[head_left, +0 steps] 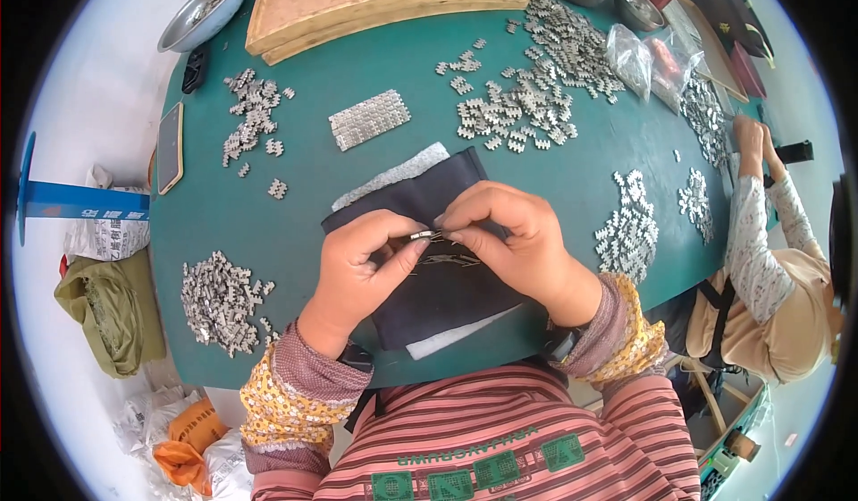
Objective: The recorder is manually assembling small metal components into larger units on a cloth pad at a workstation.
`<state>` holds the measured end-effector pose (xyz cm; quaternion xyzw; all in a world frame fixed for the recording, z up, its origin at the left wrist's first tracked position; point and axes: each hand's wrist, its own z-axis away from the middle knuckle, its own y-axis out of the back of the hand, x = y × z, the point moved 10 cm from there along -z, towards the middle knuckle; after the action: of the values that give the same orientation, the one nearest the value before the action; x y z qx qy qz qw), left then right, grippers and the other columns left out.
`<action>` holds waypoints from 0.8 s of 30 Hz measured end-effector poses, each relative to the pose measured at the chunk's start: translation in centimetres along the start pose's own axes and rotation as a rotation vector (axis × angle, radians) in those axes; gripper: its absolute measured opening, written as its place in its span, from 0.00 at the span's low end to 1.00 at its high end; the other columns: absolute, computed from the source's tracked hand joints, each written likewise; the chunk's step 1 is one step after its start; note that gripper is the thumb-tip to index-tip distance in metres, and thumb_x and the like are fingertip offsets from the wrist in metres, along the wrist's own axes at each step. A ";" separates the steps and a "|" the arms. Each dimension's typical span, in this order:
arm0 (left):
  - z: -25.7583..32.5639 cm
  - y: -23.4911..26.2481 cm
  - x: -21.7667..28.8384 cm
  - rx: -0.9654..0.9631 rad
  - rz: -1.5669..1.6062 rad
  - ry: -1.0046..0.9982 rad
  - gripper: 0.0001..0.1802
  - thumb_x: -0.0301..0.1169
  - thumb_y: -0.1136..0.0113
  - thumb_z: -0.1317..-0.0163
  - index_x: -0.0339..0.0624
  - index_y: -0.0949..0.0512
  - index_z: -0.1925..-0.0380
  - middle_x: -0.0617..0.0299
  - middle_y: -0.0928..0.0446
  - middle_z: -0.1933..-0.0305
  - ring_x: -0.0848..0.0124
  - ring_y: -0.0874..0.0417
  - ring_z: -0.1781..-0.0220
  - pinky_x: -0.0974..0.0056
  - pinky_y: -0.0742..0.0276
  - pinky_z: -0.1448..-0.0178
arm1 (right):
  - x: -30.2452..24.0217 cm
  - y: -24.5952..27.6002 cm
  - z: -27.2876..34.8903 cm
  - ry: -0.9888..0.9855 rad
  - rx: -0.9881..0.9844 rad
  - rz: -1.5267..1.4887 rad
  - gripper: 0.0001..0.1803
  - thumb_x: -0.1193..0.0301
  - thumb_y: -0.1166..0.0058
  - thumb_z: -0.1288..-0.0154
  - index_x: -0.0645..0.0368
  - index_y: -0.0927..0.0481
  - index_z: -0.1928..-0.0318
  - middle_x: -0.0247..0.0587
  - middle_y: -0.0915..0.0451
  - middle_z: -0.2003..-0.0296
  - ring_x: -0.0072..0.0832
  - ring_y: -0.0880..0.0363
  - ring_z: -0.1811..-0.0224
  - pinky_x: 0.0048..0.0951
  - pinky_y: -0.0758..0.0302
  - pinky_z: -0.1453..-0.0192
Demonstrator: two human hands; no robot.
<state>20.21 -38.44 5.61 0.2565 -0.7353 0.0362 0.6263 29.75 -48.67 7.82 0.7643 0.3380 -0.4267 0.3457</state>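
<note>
Both my hands meet over a dark cloth (447,311) spread on a pale cloth. Between thumb and forefinger my left hand (362,255) pinches a small silvery metal link (421,235). My right hand (514,233) is closed at the link's right end, its fingertips on what look like thin metal pins (437,235); the fingers partly hide them. More thin pins (451,259) lie on the dark cloth just below my fingers. Beyond the cloth is a flat block of joined metal links (369,119).
Loose metal links lie in piles at the left (220,303), right (628,226) and far right of the green table (304,166). A wooden board (384,9), a metal bowl (206,8), a phone (170,148) and plastic bags (657,61) surround them. Another person's arms (760,197) are at the right.
</note>
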 end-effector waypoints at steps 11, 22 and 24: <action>-0.1 -1.0 1.3 -0.099 -0.051 -0.129 0.06 0.19 0.35 0.47 0.34 0.22 0.70 0.59 0.22 0.71 0.74 0.21 0.73 0.72 0.27 0.70 | -0.2 -1.0 0.1 0.010 -0.083 -0.067 0.09 0.84 0.40 0.48 0.60 0.22 0.66 0.38 0.23 0.68 0.32 0.21 0.66 0.28 0.24 0.64; 0.0 -1.2 1.4 -0.099 -0.099 -0.137 0.07 0.19 0.35 0.50 0.36 0.20 0.69 0.60 0.23 0.74 0.73 0.23 0.76 0.71 0.29 0.72 | -0.4 -1.0 0.0 0.015 -0.114 -0.019 0.09 0.83 0.39 0.50 0.60 0.22 0.67 0.38 0.23 0.68 0.36 0.21 0.66 0.31 0.23 0.64; -0.1 -1.3 1.1 -0.107 -0.154 -0.130 0.07 0.19 0.35 0.50 0.37 0.20 0.70 0.60 0.23 0.74 0.73 0.23 0.76 0.71 0.29 0.72 | -1.0 -1.4 0.1 0.142 -0.130 0.190 0.09 0.80 0.38 0.50 0.58 0.21 0.67 0.37 0.23 0.69 0.37 0.21 0.66 0.32 0.23 0.64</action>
<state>20.74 -39.96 6.33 0.2803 -0.7534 -0.0678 0.5910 28.17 -48.24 8.36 0.7971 0.3146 -0.3143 0.4085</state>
